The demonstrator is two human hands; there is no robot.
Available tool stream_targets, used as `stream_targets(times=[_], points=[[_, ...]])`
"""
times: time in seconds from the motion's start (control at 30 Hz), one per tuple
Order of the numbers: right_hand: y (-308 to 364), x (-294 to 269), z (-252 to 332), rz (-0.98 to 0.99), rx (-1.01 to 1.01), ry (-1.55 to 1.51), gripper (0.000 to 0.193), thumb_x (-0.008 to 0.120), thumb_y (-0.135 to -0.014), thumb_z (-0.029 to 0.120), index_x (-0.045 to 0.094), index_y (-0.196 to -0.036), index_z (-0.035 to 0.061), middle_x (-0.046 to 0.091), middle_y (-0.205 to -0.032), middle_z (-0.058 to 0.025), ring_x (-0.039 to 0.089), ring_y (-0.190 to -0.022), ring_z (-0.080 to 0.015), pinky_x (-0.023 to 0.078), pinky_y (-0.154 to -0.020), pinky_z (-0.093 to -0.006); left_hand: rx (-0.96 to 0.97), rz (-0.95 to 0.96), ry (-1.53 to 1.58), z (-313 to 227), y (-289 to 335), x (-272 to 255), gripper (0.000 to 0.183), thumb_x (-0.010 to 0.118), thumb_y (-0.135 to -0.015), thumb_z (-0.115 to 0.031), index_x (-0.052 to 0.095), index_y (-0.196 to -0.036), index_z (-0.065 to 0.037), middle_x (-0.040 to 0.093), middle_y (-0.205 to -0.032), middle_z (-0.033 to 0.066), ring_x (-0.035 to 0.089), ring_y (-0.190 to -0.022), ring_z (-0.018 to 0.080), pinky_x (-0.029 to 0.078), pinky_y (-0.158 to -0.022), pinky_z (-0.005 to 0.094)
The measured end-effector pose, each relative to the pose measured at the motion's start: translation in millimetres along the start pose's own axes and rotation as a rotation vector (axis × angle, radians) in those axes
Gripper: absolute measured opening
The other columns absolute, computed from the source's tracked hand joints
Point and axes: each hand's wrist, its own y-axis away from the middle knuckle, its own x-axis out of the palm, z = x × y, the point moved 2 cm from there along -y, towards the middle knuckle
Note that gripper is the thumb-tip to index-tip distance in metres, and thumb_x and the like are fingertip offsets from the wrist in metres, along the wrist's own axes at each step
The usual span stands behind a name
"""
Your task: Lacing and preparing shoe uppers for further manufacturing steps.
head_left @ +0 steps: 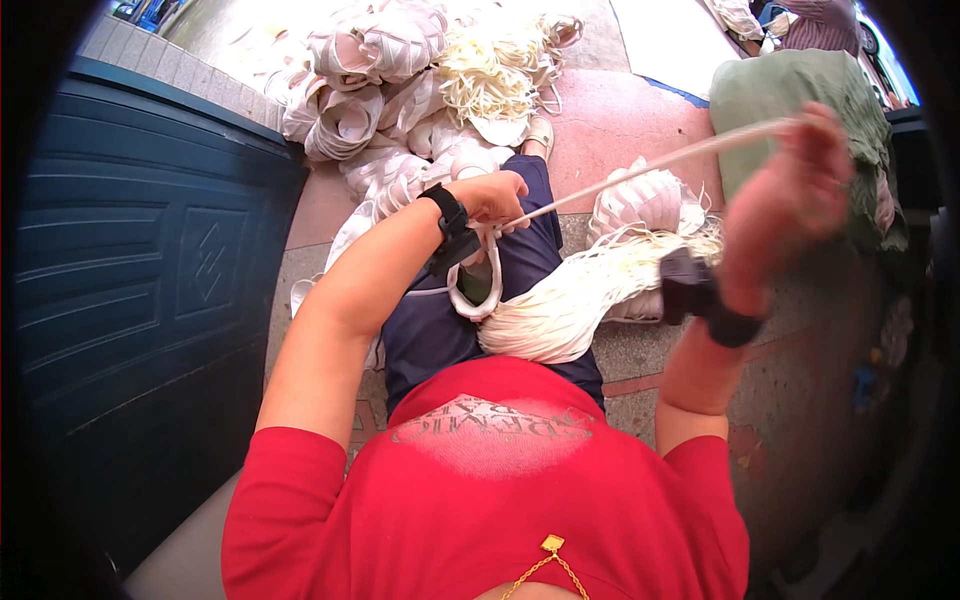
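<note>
Over my lap, my left hand [493, 197] is closed on a white shoe upper [492, 298], whose rounded opening faces up and shows a dark greenish inside. From beside that hand a pale shoelace [650, 168] runs taut, up and to the right. Its far end is in my right hand [790, 195], raised at the right and smeared by motion, with the fingers closed on the lace. A thick bundle of loose cream laces [560, 305] lies across my right thigh, next to the upper. How the lace passes through the upper is hidden by my left hand.
A large heap of white shoe uppers [385, 60] lies ahead, with a tangle of cream laces [490, 75] on it. More uppers [645, 205] sit beside my right leg. A dark blue panelled door [150, 240] stands left, a green cloth-covered pile [770, 90] right. Another person [820, 25] is farther off.
</note>
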Motion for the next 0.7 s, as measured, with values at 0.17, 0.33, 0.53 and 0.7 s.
stream_targets(times=[0.17, 0.33, 0.53, 0.7], points=[[-57.1, -33.4, 13.0, -0.289, -0.027, -0.287, 0.012, 0.054, -0.080, 0.002, 0.058, -0.088, -0.0060, 0.060, -0.087, -0.0111, 0.052, -0.071, -0.0144, 0.040, -0.068, -0.0224, 0.103, -0.031, -0.503, 0.8, -18.1, 2.2, 0.053, 0.071, -0.065, -0.014, 0.049, -0.110, 0.002, 0.062, -0.084, 0.0129, 0.060, -0.071, 0.0198, 0.048, -0.061, 0.0301], [-64.6, -48.6, 8.2, -0.309, -0.006, -0.250, 0.012, 0.052, -0.081, 0.003, 0.057, -0.086, -0.0070, 0.057, -0.089, -0.0123, 0.053, -0.078, -0.0181, 0.046, -0.073, -0.0291, 0.107, -0.053, -0.655, 6.4, -19.6, 1.8, 0.041, 0.069, -0.064, -0.020, 0.058, -0.096, 0.003, 0.062, -0.085, 0.0147, 0.059, -0.078, 0.0244, 0.046, -0.069, 0.0320], [-55.7, -41.9, -7.1, -0.115, 0.167, -0.440, 0.015, 0.050, -0.084, 0.004, 0.055, -0.094, -0.0063, 0.058, -0.089, -0.0133, 0.056, -0.078, -0.0196, 0.047, -0.072, -0.0299, 0.458, -0.303, -0.365, 6.4, 3.2, -12.2, 0.022, 0.057, -0.068, -0.016, 0.062, -0.083, 0.000, 0.062, -0.077, 0.0152, 0.060, -0.073, 0.0243, 0.046, -0.067, 0.0311], [8.0, 3.5, -9.9, 0.510, 0.609, -0.679, 0.020, 0.040, -0.091, 0.015, 0.055, -0.089, 0.0007, 0.056, -0.073, -0.0067, 0.054, -0.063, -0.0110, 0.045, -0.057, -0.0221, 0.362, -0.630, -0.252, 65.7, 33.9, -40.3, 0.020, 0.051, -0.074, -0.008, 0.056, -0.091, 0.000, 0.060, -0.077, 0.0118, 0.056, -0.072, 0.0178, 0.044, -0.064, 0.0292]])
